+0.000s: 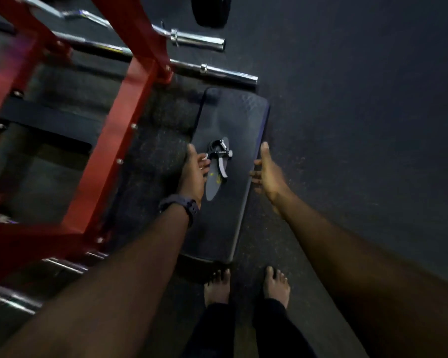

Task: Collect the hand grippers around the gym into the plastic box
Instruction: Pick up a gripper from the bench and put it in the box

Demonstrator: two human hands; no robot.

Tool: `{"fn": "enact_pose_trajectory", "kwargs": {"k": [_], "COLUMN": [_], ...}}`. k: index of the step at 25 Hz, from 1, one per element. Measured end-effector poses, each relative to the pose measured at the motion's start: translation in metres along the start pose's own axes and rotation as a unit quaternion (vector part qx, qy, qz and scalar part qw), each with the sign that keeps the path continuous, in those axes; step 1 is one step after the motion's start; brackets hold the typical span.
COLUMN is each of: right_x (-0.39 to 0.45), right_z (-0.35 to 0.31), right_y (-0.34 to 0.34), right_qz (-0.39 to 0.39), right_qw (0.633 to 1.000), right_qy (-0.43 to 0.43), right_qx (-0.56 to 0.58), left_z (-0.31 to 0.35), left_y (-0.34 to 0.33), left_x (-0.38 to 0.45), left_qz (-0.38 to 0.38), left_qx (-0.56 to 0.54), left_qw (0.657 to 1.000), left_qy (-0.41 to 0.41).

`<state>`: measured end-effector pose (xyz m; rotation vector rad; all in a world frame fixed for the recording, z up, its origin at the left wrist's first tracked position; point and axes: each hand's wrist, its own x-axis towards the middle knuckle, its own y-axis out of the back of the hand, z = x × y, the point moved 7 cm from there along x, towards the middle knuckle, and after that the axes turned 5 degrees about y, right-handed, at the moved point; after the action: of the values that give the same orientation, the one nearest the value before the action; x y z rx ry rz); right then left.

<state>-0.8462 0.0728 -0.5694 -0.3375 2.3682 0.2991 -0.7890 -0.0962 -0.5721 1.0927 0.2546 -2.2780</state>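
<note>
A black and silver hand gripper [219, 156] lies on the grey oval in the middle of a dark padded bench [233, 120] on the floor. My left hand [194, 174] reaches in from the left with fingers apart, its fingertips right at the gripper's handle, holding nothing. My right hand [267, 171] hovers open over the bench's right edge, a little apart from the gripper. The plastic box is not in view.
A red steel rack frame [119, 104] stands to the left. Two chrome barbells [228, 73] lie on the floor beyond the bench, and a black weight plate [210, 10] is at the top. My bare feet [246, 285] stand at the bench's near end on dark rubber flooring.
</note>
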Motion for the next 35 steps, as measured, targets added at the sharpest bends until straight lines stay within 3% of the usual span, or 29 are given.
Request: {"fn": "enact_pose_trajectory", "kwargs": {"k": [3, 5, 8, 13, 16, 18, 21, 25, 27, 29, 35], "right_x": [0.063, 0.101, 0.141, 0.165, 0.159, 0.149, 0.118, 0.043, -0.008, -0.082, -0.352], "right_z": [0.033, 0.051, 0.07, 0.097, 0.096, 0.081, 0.032, -0.079, -0.147, -0.23, -0.433], "right_y": [-0.023, -0.041, -0.057, -0.054, -0.043, -0.034, -0.012, 0.041, 0.073, 0.102, 0.178], "right_qz": [0.007, -0.001, -0.02, -0.007, 0.021, 0.031, 0.041, 0.059, 0.068, 0.076, 0.145], "right_qw": [1.0, 1.0, 0.999, 0.999, 0.999, 1.0, 0.998, 0.991, 0.985, 0.975, 0.922], "right_qy": [0.01, 0.013, 0.015, 0.01, -0.009, 0.001, 0.033, 0.093, 0.123, 0.169, 0.333], "right_qx": [0.011, -0.001, -0.021, -0.029, -0.022, -0.003, 0.036, 0.073, 0.103, 0.124, 0.135], "left_z": [-0.026, -0.034, -0.047, -0.071, -0.065, -0.061, -0.021, 0.085, 0.154, 0.232, 0.42], "left_y": [-0.016, -0.022, -0.031, -0.042, -0.043, -0.041, -0.049, -0.083, -0.102, -0.118, -0.126], "left_x": [0.078, 0.117, 0.165, 0.196, 0.191, 0.179, 0.133, 0.027, -0.045, -0.138, -0.435], "left_qz": [0.024, 0.066, 0.128, 0.195, 0.204, 0.181, 0.13, -0.034, -0.109, -0.161, -0.264], "left_qx": [0.033, 0.151, 0.374, 0.489, 0.478, 0.425, 0.253, 0.064, 0.004, 0.015, 0.033], "left_qw": [0.999, 0.984, 0.905, 0.846, 0.851, 0.885, 0.954, 0.989, 0.983, 0.965, 0.877], "left_qy": [-0.024, -0.074, -0.157, -0.082, -0.067, -0.057, -0.096, -0.127, -0.151, -0.206, -0.399]}}
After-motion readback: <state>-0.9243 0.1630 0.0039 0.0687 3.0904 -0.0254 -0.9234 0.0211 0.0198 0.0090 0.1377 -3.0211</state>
